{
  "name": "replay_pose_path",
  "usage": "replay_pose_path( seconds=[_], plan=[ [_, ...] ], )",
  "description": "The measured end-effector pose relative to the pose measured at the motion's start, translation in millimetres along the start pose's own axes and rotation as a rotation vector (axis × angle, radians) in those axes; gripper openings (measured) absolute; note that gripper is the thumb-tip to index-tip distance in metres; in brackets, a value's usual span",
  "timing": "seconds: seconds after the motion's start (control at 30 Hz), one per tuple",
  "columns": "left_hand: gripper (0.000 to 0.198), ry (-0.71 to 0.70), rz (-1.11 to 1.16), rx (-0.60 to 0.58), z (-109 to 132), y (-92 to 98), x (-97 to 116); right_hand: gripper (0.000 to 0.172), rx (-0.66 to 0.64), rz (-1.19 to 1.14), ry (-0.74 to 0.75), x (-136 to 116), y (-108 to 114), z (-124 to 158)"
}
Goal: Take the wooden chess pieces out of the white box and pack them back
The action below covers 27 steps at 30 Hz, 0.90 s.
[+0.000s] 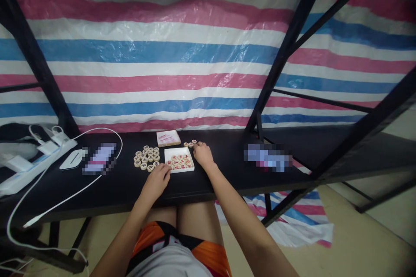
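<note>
A small white box on the black table holds several round wooden game pieces with red marks. My left hand rests at the box's left front corner, fingers curled, fingertips touching a piece there. My right hand lies just right of the box, fingers bent over the table beside three loose pieces. A cluster of several more pieces sits left of the box. The box lid lies behind it.
A phone, a white mouse-shaped device, a power strip with white cables lie at the left. A blurred object lies at the right. Black metal frame bars rise around the table before a striped tarp.
</note>
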<state>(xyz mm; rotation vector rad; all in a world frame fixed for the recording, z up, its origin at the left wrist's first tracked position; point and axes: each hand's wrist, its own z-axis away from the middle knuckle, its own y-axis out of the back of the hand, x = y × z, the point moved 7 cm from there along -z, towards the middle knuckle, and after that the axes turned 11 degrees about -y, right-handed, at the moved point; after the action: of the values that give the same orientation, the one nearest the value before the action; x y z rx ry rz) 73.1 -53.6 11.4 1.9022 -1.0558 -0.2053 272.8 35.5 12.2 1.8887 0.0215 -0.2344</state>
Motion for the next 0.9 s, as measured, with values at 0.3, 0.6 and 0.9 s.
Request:
replay_pose_path(
  seconds=[0.3,0.6,0.9],
  plan=[
    [0.02,-0.004,0.004,0.019,-1,2.0,2,0.016,-0.076,-0.31,-0.07,8,9,11],
    [0.022,0.027,0.034,-0.015,0,-0.4,2,0.013,0.017,-0.505,0.233,-64,36,12],
    [0.022,0.041,0.001,-0.051,-1,-1.6,1,0.01,-0.27,-0.449,0.437,-115,-13,15]
  ],
)
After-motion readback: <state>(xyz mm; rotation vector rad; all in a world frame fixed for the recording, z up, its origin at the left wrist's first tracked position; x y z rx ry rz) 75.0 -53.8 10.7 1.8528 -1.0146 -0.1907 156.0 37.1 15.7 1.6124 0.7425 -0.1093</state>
